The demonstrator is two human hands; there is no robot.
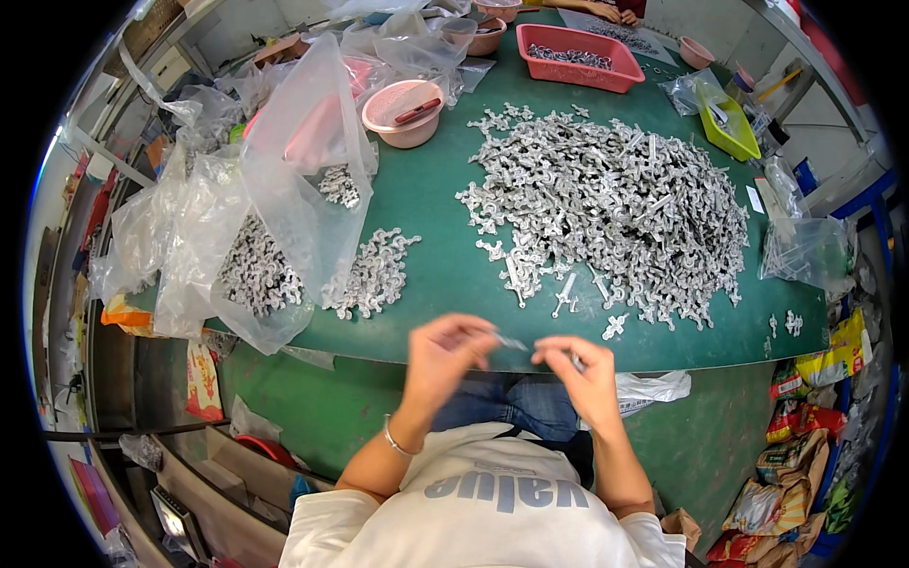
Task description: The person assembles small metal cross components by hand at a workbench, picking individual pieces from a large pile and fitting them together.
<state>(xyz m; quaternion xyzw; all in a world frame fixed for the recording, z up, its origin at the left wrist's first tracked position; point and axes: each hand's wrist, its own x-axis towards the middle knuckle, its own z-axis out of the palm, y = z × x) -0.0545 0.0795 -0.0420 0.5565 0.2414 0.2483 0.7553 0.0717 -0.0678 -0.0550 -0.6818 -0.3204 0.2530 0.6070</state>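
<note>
My left hand (443, 358) is closed over the front edge of the table, fingertips pinching a small grey metal piece (512, 342) that is smeared by motion. Close by on its right, my right hand (585, 374) is closed too, thumb and fingers together around a bit of grey metal (576, 361). Beyond them spreads a big heap of grey cross-shaped metal castings (606, 208). One loose casting (614, 327) lies between the heap and my right hand. A smaller pile of castings (376, 273) sits to the left, beside a clear plastic bag (317, 123).
Farther back on the green table (426, 194) stand a pink bowl (402, 112) with a red-handled tool, a red tray (579, 59) of metal rings and a yellow-green basket (727, 121). Another person's hands (615, 13) work at the far edge. Packets (791, 464) line the right side.
</note>
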